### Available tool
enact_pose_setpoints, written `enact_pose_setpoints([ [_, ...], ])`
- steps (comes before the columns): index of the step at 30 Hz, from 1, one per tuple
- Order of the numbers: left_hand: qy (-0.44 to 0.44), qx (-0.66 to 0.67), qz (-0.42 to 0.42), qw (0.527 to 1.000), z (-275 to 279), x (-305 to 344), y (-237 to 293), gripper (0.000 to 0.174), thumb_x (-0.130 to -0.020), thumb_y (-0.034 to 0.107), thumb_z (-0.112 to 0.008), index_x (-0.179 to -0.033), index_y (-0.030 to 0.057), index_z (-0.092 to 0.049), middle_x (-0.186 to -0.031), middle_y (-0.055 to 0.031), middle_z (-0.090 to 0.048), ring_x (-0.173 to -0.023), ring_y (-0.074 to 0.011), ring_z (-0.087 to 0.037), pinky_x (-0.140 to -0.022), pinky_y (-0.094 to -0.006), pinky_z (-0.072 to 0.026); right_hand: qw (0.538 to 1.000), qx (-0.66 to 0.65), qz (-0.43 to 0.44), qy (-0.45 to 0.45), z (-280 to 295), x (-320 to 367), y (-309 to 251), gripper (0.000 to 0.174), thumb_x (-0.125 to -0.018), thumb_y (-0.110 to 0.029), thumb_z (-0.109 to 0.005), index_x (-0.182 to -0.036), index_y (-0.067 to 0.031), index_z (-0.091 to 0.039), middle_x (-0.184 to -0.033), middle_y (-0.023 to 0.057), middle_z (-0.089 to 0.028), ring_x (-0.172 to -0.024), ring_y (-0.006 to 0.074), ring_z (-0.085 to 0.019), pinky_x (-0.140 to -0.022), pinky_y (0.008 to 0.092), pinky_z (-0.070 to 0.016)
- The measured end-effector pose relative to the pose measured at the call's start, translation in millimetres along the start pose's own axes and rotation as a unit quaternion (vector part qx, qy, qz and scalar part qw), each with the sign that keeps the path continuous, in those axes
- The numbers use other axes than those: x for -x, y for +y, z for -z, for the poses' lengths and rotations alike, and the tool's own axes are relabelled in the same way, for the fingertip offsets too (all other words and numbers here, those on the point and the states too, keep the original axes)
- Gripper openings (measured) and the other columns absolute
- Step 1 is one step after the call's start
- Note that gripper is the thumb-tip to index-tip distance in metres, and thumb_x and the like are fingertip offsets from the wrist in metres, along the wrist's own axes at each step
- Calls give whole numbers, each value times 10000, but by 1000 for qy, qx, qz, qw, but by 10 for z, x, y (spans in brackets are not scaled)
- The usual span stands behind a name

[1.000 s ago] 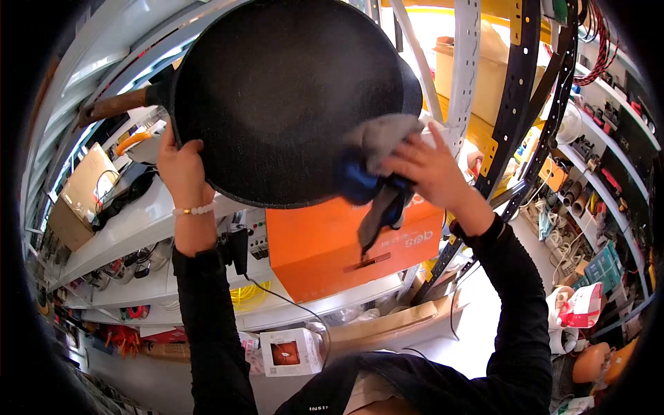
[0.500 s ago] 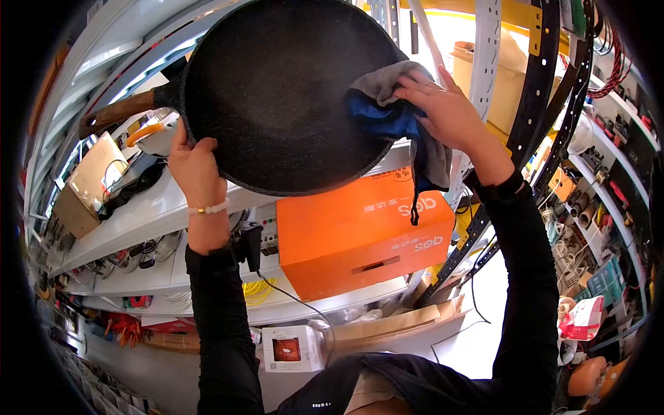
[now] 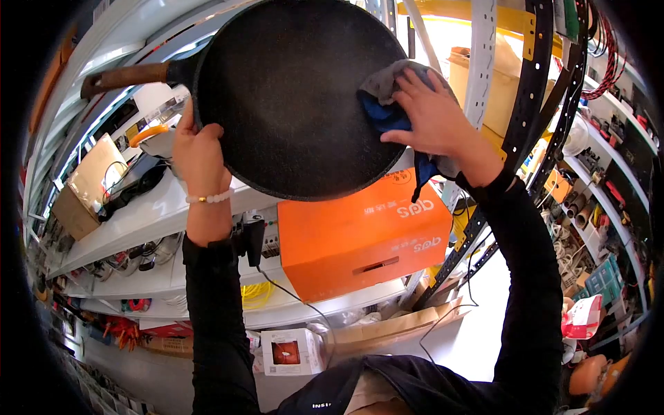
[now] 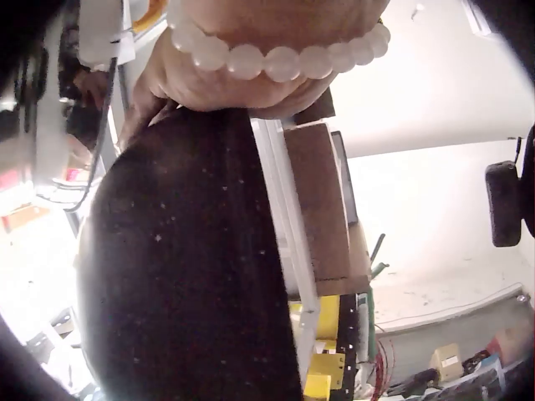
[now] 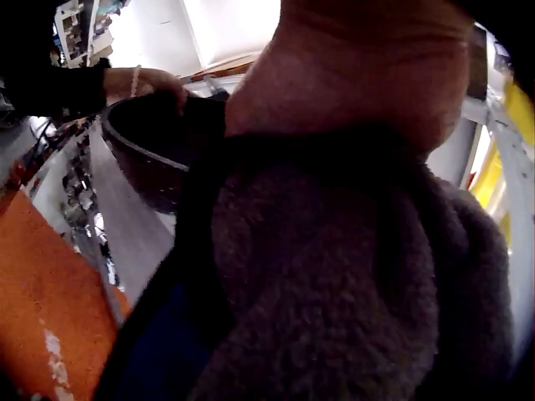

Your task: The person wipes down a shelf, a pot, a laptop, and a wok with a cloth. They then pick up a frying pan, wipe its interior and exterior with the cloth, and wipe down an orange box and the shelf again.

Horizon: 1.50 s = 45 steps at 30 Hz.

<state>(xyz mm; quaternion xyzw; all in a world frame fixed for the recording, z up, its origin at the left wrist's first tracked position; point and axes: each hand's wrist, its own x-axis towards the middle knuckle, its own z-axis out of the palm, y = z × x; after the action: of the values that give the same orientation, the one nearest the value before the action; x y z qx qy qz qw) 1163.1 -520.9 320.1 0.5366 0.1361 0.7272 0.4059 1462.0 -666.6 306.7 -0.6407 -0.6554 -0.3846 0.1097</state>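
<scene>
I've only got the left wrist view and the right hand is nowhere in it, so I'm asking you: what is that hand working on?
Observer: The right hand presses a grey and blue cloth against the inside of the dark pan, near the rim on the person's right.
Operator: Is it balled up there, or laid out?
Observer: Laid out: the fingers are spread apart over the cloth.
Operator: And what shows below the pan, out of my view?
Observer: An orange box shows just below it in the head view; whether the two touch, I can't tell.
</scene>
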Motion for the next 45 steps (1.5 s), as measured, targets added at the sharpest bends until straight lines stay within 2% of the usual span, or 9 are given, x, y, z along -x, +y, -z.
enact_pose_setpoints([
  [3, -8, 19, -15, 1000, -84, 13, 65, 644, -686, -165, -448, -1311, -32, -523, -1181, -114, -627, -964, -183, -614, -826, -239, -467, 996, -75, 1, -49, -20, 149, -246, 609, -823, -472, -628, -1184, 16, -590, -1355, 193, -495, -1340, 333, -368, -1122, 445, -260],
  [8, -1, 18, 12, 1000, -145, 20, 120, 625, -690, -172, -428, -1288, -32, -548, -1188, -124, -628, -996, -181, -619, -832, -242, -470, 951, -287, -37, -113, 45, 253, -946, 500, -831, -426, -617, -1181, -70, -602, -1062, 186, -632, -990, 359, -582, -893, 458, -450],
  [11, -4, 33, -3, 999, -154, 42, 139, 645, -676, -170, -426, -1294, -27, -544, -1160, -110, -637, -953, -171, -623, -807, -244, -476, 924, -375, 47, 64, 0, 335, -1305, 513, -791, -351, -673, -1202, -61, -572, -1075, 185, -621, -978, 356, -588, -897, 447, -451],
  [14, -37, 15, 16, 999, 5, -92, 127, 660, -668, -170, -432, -1301, -20, -542, -1144, -97, -640, -932, -170, -622, -802, -244, -477, 906, -400, 128, 51, -32, 355, -1232, 565, -730, -249, -734, -1230, -68, -543, -1100, 173, -613, -990, 356, -585, -902, 444, -450],
  [22, -132, -20, 49, 990, 239, -336, 175, 682, -663, -175, -453, -1313, 12, -538, -1105, -86, -649, -878, -161, -618, -769, -253, -492, 969, -113, 216, -29, 87, 511, -428, 688, -602, -102, -745, -1259, -117, -540, -1287, 38, -550, -1266, 241, -458, -1099, 424, -283],
  [27, -95, -56, 125, 986, 264, -403, 48, 657, -662, -178, -456, -1271, 37, -574, -1069, -99, -651, -852, -218, -614, -725, -291, -504, 979, -53, 195, 17, 117, 552, -339, 423, -665, -98, -683, -1074, -164, -598, -1106, -36, -593, -1146, 159, -524, -1118, 484, -249],
  [38, -128, 35, 108, 985, 171, 96, 375, 682, -707, -148, -472, -1369, 17, -467, -1123, -100, -625, -919, -191, -607, -784, -262, -493, 971, -51, 173, 158, -116, 818, -511, 196, -757, -161, -595, -950, -156, -628, -959, -27, -602, -1008, 157, -567, -1077, 490, -309],
  [42, -176, -33, 255, 950, 272, 225, 486, 624, -732, -70, -509, -1344, 26, -441, -1138, -113, -591, -988, -222, -581, -806, -308, -499, 967, -37, 190, 166, -204, 844, -401, 215, -743, -163, -576, -951, -145, -624, -1033, -6, -615, -1055, 178, -560, -1071, 491, -318],
  [45, -175, -50, 214, 960, 419, 344, 468, 649, -709, -76, -502, -1336, 75, -431, -1074, -115, -592, -962, -247, -584, -780, -347, -516, 961, -25, 219, 169, -249, 776, -289, 216, -750, -152, -569, -956, -120, -625, -1079, 12, -625, -1082, 204, -563, -1082, 508, -305],
])
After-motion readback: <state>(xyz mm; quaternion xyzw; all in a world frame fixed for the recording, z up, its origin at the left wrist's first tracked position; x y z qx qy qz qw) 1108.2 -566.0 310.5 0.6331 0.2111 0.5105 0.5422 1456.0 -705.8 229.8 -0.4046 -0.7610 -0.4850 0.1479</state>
